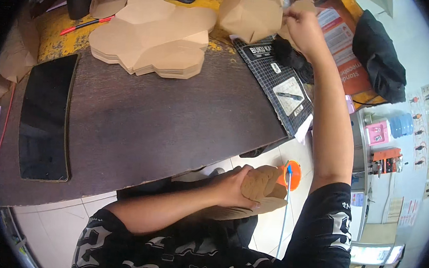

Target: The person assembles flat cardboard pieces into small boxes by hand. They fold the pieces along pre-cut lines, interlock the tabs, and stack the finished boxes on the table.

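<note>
My left hand (231, 186) is below the table edge, near my lap, and grips a folded brown paper box (263, 187). My right hand (301, 28) is stretched out to the far side of the table, fingers closed on the edge of a folded brown paper box (253, 12) that stands there. A stack of flat brown paper cutouts (151, 37) lies on the dark tabletop (165, 120) to the left of that piece. What the right fingers pinch exactly is partly hidden.
A dark flat panel (46, 117) lies at the table's left. A black cutting mat (282, 86) with a small knife sits on the right corner. A red pen (85, 24) lies far left. An orange round object (291, 173) stands on the floor by my knee. Black cloth (379, 58) hangs at right.
</note>
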A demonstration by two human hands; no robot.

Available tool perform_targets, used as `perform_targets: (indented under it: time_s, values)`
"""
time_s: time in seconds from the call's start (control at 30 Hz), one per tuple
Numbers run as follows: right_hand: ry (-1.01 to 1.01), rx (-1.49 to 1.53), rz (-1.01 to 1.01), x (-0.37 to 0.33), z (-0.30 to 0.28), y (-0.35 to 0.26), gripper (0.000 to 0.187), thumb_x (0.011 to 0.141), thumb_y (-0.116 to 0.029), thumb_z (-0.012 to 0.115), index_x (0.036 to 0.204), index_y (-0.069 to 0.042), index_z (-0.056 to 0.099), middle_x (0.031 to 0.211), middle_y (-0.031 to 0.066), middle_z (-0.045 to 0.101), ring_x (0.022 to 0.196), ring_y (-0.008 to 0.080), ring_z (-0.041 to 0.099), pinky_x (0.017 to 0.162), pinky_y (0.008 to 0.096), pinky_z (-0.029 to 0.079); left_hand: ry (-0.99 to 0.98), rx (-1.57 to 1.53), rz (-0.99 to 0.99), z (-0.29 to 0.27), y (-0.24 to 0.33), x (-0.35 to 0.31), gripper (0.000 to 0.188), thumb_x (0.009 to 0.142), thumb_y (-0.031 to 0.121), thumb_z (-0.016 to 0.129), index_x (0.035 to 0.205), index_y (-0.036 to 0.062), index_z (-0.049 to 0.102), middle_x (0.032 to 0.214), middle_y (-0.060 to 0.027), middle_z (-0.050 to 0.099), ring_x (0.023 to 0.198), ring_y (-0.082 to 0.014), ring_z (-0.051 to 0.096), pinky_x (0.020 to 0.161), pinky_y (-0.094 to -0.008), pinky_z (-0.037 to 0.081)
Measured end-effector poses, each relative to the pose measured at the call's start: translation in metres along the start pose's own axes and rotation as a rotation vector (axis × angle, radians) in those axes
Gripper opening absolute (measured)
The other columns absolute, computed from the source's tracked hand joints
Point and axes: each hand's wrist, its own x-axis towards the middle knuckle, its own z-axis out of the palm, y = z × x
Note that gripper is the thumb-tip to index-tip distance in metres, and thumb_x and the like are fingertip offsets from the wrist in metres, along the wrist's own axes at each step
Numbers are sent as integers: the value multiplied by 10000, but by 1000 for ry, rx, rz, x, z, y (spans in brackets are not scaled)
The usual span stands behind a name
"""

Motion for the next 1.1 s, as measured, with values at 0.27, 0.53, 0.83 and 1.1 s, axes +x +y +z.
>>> perform_targets:
  time_s: [0.27,0.53,0.83,1.1]
  values:
    - [-208,-150,-225,-103,-54,-48,319,861,-35,613,1146,-57,757,1050,161,723,1036,361,669,979,432,524,37,-11,48,5,-3,-3,1206,693,638,903,1516,-39,338,1452,-318,521,1369,-429,552,1138,-482,465]
    - [-462,-273,-502,-137,-33,-71,228,786,-95,761,1012,-61,752,925,159,744,1008,356,703,939,482,523,53,-6,72,3,-2,1,1190,671,568,947,1513,-44,369,1452,-274,552,1383,-365,547,1181,-427,416]
    - [-489,95,-4,-250,-137,-106,186,907,-78,678,1068,13,662,887,160,708,792,302,709,728,406,568,143,-44,122,-3,13,-28,1112,704,468,969,1501,-23,369,1436,-245,569,1346,-331,584,1155,-425,445]
    - [-944,542,267,-361,-150,-106,467,869,-60,697,1323,13,614,1117,175,739,956,294,742,856,392,597,83,106,251,4,29,-51,1139,616,465,1003,1469,13,398,1379,-218,577,1294,-356,610,1103,-454,484]
